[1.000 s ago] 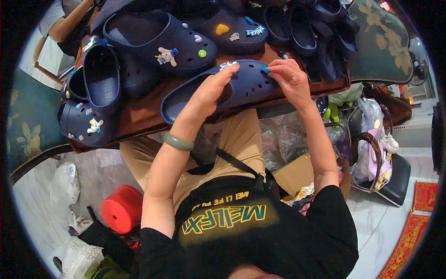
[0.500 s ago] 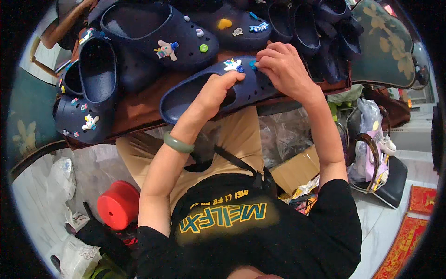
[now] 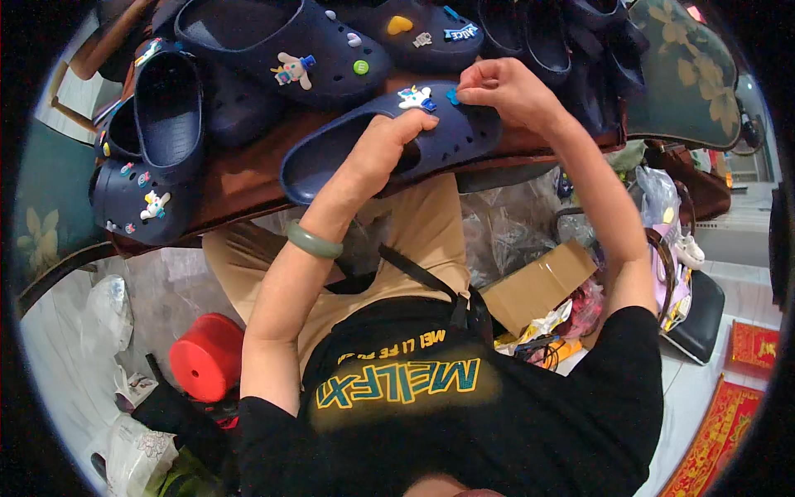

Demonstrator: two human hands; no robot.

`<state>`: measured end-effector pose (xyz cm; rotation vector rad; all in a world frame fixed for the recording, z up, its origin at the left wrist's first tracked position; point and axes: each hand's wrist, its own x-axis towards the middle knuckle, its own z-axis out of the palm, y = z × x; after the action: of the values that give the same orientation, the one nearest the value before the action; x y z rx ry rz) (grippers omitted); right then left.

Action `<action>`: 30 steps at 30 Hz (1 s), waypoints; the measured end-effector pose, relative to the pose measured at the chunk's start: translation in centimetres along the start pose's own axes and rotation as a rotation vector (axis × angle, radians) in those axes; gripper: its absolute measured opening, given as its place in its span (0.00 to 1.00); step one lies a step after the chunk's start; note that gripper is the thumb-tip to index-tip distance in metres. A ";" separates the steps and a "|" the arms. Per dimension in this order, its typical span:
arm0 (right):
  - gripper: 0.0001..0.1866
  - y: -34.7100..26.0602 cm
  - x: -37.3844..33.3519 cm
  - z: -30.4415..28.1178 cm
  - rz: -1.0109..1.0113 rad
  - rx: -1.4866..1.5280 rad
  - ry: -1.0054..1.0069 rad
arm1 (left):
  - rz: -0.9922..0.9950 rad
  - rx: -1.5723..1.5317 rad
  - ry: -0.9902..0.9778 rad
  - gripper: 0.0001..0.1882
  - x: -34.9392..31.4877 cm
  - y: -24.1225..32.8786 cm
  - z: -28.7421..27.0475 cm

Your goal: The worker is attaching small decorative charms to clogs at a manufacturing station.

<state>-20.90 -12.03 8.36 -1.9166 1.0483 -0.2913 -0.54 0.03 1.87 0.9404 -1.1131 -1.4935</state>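
A navy clog (image 3: 468, 128) lies across the near edge of the brown-covered table. My left hand (image 3: 383, 151), with a green bangle on its wrist, grips the clog at its opening, thumb on top and the other fingers hidden inside. Just beyond the thumb, a white cartoon charm with blue (image 3: 415, 98) sits on the upper. With thumb and fingertips, my right hand (image 3: 509, 91) pinches a small blue charm (image 3: 452, 97) at the holes beside the white one. I cannot tell how far the blue charm is pressed in.
Decorated navy clogs (image 3: 286, 83) crowd the table beyond and to the left (image 3: 149, 199), with plain ones (image 3: 542, 41) at far right. Below are a red stool (image 3: 207, 356), an open cardboard box (image 3: 538, 286), plastic bags and a black-seated chair (image 3: 700, 323). Dark green floral chair backs (image 3: 687, 79) flank the table.
My right hand has tilted, its forearm and elbow swinging out to the right, while still pinching the blue charm. The view has shifted slightly; my left hand keeps its grip on the clog.
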 end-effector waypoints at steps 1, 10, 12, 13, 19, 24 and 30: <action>0.14 -0.2 0.4 -0.3 0.043 0.005 -0.044 | -0.021 -0.020 -0.003 0.16 0.0 0.0 -0.1; 0.27 -1.1 2.0 0.5 0.306 0.097 -0.189 | -0.130 -0.161 0.015 0.13 0.6 -0.5 -0.2; 0.26 -0.8 1.9 0.8 0.271 0.129 -0.173 | -0.154 -0.196 0.025 0.14 0.8 -0.4 -0.3; 0.25 -0.6 1.8 0.8 0.233 0.133 -0.171 | -0.175 -0.208 0.034 0.14 0.9 -0.4 -0.3; 0.17 3.2 1.1 -4.9 -0.016 -0.049 0.089 | -0.142 -0.354 -0.018 0.13 1.0 -0.1 -0.6; 0.15 10.3 1.1 -7.2 0.056 -0.630 0.397 | -0.213 -0.417 0.160 0.12 2.3 1.0 -0.6; 0.15 13.9 0.4 -3.7 -0.138 -0.760 0.585 | -0.227 -0.473 0.180 0.12 3.0 1.5 -0.7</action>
<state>-30.47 -17.79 -0.77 -2.6782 1.5630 -0.6243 -0.10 -3.16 3.06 0.8620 -0.4994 -1.7163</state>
